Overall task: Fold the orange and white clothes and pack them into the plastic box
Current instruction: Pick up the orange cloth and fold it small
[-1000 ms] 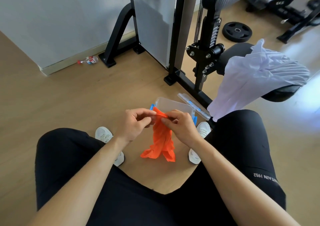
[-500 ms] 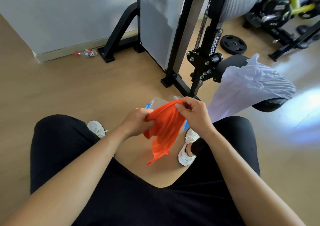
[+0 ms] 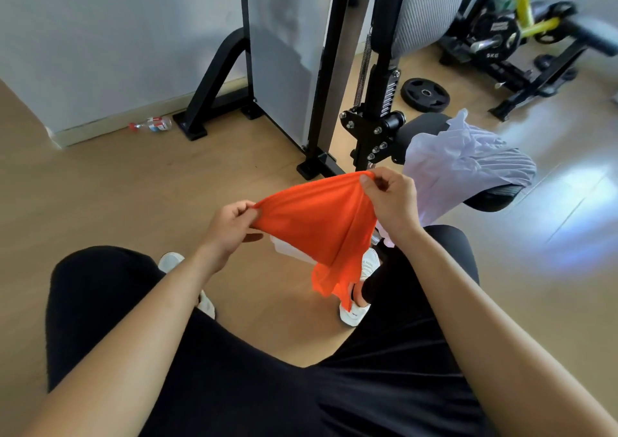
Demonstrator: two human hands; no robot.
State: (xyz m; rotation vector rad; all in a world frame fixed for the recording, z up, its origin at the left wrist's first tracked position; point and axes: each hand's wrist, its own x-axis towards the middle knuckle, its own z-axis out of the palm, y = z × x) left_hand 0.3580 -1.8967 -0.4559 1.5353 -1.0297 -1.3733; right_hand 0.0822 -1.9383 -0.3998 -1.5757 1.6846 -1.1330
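From the head view, your left hand [image 3: 230,225] pinches one top corner of the orange cloth [image 3: 321,225], with thumb and fingers closed tight on it. Your right hand [image 3: 391,199] pinches the other top corner the same way, a bit higher up. The cloth is in the air between your hands, over the floor [image 3: 117,202] in front of your knees. Its top edge is pulled almost straight. The rest hangs down in a loose point near your right shoe [image 3: 359,306].

The white cloth [image 3: 465,165] lies bunched on the black seat [image 3: 491,199], just past your right hand. It is not folded yet.

The box [image 3: 284,247] is mostly hidden behind the orange cloth. Only a pale bit peeks out under it, so you cannot see well where to put things.

What could go wrong? The cloth looks thin and slippery, so a corner may slide out of a pinch and drop to the floor. One hand sits higher, so the fold may come out crooked. The hanging point may bunch up, and then it may not fit flat in the box.
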